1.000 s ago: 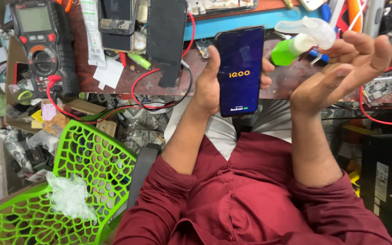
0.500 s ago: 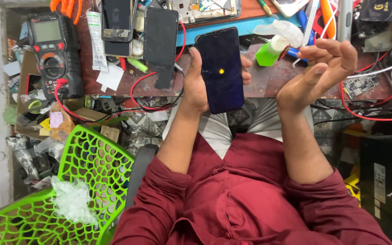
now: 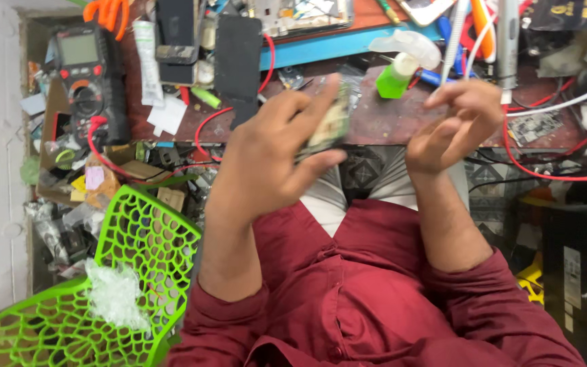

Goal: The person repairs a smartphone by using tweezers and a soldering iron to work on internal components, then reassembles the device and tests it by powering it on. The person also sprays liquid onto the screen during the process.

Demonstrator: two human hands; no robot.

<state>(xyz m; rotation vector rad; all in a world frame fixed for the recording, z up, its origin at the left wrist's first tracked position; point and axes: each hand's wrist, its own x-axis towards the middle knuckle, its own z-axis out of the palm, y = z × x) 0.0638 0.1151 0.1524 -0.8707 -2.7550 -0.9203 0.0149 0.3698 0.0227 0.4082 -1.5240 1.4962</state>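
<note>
Grip of the left hand (image 3: 266, 160): the fingers are curled shut around a phone (image 3: 326, 122), which is seen edge-on and blurred. The phone is held up above the lap, near the front edge of the table (image 3: 388, 122). The right hand (image 3: 453, 122) is held just to the right of the phone, with its fingers bent loosely and nothing in them; it is not touching the phone.

Many things are crowded on the table behind the hands. A green spray bottle (image 3: 399, 71) is lying far, between the two hands. A black phone back (image 3: 238, 58) is laid to the far left of the grip, with a red wire (image 3: 202, 132) curling under it. A black meter (image 3: 83, 68) is set further left. A bright green chair (image 3: 103, 272) with holes is seen at the near left, and crumpled clear plastic (image 3: 113, 295) is lying on it.
</note>
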